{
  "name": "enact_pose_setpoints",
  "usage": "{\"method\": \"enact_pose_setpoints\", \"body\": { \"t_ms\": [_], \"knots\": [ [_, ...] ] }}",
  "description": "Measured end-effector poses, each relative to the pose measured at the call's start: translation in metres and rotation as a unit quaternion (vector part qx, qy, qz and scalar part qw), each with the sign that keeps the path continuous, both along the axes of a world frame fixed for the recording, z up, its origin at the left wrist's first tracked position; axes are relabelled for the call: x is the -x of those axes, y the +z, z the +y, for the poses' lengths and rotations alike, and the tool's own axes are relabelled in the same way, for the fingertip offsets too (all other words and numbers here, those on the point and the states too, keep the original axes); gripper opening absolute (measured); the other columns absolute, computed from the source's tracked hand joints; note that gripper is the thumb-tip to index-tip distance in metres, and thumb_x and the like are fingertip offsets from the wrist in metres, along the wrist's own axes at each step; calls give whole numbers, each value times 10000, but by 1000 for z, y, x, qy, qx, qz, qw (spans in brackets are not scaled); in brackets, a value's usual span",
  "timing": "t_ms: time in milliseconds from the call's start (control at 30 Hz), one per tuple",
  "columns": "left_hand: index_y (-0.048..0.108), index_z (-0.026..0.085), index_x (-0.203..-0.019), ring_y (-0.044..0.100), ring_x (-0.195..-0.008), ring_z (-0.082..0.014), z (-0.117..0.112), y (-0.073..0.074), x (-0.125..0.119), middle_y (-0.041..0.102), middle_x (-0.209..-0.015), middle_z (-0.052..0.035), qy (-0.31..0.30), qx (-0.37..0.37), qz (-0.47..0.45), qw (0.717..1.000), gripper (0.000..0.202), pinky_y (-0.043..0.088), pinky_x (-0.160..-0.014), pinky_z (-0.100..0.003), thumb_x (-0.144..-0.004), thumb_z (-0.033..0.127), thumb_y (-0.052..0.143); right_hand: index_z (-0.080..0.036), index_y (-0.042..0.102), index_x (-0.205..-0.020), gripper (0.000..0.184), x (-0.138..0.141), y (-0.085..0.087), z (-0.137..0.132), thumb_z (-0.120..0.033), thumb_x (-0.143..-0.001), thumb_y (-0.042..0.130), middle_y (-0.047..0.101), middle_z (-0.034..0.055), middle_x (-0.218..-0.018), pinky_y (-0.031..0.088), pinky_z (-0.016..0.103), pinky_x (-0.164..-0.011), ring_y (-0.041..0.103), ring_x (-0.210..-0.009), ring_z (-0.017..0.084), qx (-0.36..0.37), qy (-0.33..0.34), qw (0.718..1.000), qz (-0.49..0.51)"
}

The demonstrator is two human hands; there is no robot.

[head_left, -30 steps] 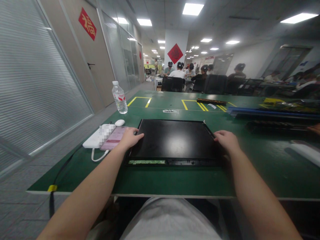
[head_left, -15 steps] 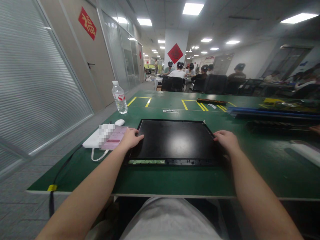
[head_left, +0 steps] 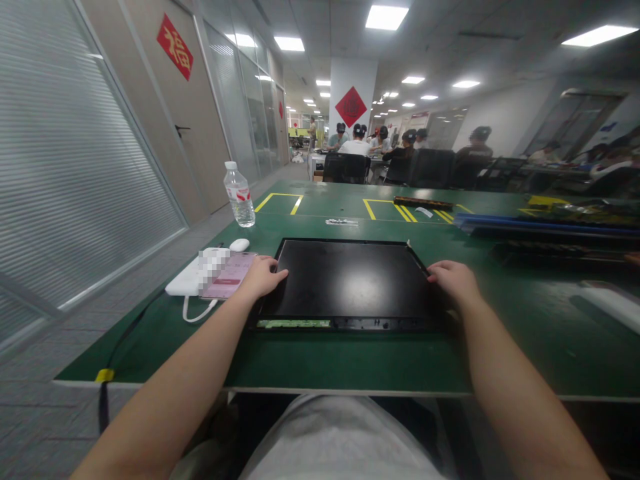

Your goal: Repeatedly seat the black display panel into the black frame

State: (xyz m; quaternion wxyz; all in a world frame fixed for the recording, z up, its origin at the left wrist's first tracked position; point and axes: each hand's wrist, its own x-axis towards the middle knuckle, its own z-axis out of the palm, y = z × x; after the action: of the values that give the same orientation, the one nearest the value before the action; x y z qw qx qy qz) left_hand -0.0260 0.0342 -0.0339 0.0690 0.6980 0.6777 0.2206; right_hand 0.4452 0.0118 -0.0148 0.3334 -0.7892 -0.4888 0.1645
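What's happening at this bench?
The camera wearer's left hand is on the left edge of a black screen, the right hand at its right edge. The screen lies face up on the green table, with a strip of green circuit board exposed along its near side. A phone lies to the left; a water bottle stands beyond it.

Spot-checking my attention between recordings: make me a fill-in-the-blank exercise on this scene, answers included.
1. The flat black rectangular screen panel lies between the left hand and the ____ hand.
2. The thin exposed circuit-board strip by the panel's near edge is ____ in colour.
3. The clear plastic water bottle has a ____ cap.
4. The rectangular phone with a pinkish screen lies closest to the ____ hand.
Missing words: right; green; white; left.
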Motion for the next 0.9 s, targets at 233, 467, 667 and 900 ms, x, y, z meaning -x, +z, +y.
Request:
{"method": "enact_pose_setpoints", "body": {
  "t_ms": [233,467,667,900],
  "knots": [
    [722,151,-950,583,-1154,-297,-2,2,-1,686,-1118,-137,-7,-1,4,1000,366,435,-1027,-369,-795,457,596,-202,751,-852,235,4,4,-3,-302,-714,589,748,61,-759,462,292,-610,648,-676,207,6,0,1000,0],
    [732,141,-966,549,-1222,-302,0,-1,0,651,-1215,-161,4,-4,-3,1000,392,401,-1080,-367,-771,463,623,-204,753,-863,238,4,5,-3,-301,-731,581,754,61,-778,454,294,-600,653,-689,211,9,2,1000,-5],
    [735,141,-965,546,-1224,-307,-1,0,0,643,-1225,-165,0,-3,-3,1000,396,394,-1088,-369,-767,466,624,-207,753,-845,233,3,5,-3,-307,-729,578,752,56,-757,440,289,-597,660,-703,210,13,3,1000,-19],
    [728,150,-987,541,-1232,-305,-4,1,-1,634,-1221,-153,6,-2,-9,1000,417,395,-1086,-369,-768,488,622,-205,753,-837,225,6,7,-4,-305,-728,584,749,57,-761,447,292,-603,656,-696,209,12,2,1000,-15]
  ]
}}
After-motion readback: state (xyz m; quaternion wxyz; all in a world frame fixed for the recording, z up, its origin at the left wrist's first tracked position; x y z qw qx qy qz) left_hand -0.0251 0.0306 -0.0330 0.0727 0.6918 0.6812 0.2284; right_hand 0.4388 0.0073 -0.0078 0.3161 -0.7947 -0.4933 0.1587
